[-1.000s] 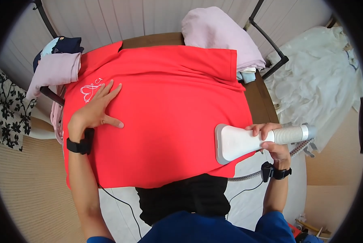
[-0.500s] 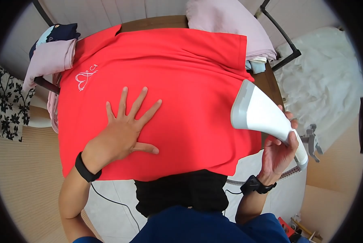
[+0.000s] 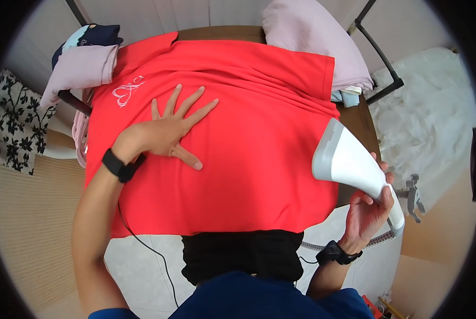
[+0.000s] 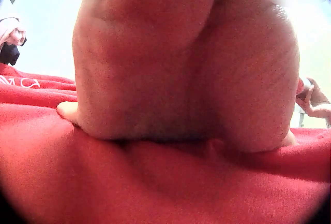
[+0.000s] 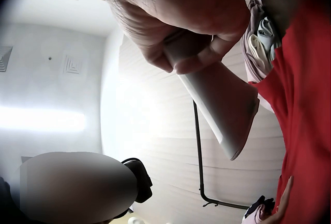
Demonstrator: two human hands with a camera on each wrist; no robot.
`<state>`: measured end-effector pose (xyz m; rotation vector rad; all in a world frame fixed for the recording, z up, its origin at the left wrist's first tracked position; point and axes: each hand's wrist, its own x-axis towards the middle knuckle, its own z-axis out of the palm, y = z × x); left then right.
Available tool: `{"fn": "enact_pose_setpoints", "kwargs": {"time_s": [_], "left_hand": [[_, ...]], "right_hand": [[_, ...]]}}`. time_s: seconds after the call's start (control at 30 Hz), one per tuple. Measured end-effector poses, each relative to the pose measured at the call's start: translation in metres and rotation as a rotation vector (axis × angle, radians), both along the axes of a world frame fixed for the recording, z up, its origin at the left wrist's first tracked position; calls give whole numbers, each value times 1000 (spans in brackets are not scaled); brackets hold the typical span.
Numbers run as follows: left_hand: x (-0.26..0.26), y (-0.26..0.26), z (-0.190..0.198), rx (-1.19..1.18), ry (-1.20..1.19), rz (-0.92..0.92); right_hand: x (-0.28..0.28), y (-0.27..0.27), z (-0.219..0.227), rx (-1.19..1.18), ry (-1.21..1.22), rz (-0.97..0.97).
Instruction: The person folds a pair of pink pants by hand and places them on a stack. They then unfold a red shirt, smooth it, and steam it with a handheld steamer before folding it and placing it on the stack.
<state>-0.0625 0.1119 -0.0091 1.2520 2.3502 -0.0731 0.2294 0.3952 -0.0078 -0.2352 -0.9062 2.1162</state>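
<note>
A red shirt with a white heart print lies spread over a dark board. The left hand rests on it just below the print, fingers spread; in the left wrist view the palm presses on the red cloth. At the shirt's right edge, the right hand grips the handle of a white steamer, its grey-rimmed head tilted up and facing left. The right wrist view shows fingers wrapped round the steamer, held off the cloth.
Folded pink cloths stand at the back left and back right, beside black metal bars. A ribbed hose runs below the right hand. White ruffled fabric hangs at the right; floral cloth is at the left.
The steamer has turned from lying flat near the shirt's lower right to tilted up at its right edge. The left hand moved toward the shirt's middle, then slightly back up toward the print.
</note>
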Motion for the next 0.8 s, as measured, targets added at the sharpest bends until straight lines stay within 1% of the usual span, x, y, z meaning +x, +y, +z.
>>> {"fn": "enact_pose_setpoints", "kwargs": {"time_s": [0.2,0.3,0.37,0.43,0.5,0.57,0.63,0.67,0.73,0.77,0.8], "left_hand": [[-24,-2,-2,45,2,23],[-23,-2,1,50,-2,36],[-19,0,12,49,-21,52],[-9,10,16,46,-47,65],[14,25,16,205,108,-130],[31,42,8,461,66,-353],[50,66,7,556,0,-520],[57,76,7,556,1,-520],[67,94,7,513,-292,-523],[70,102,4,512,-291,-522],[71,110,-3,485,-248,-572]], "right_hand": [[2,-4,0,-9,4,28],[4,-3,-1,-30,18,37],[4,-4,0,-50,10,-8],[5,0,-2,-44,31,15],[5,0,-2,-40,50,32],[4,-1,0,-15,29,-5],[6,0,0,-18,35,-5],[8,1,-1,-22,39,-5],[12,3,-1,-25,53,-11],[14,4,0,-28,65,-16],[16,5,0,-29,66,-14]]}}
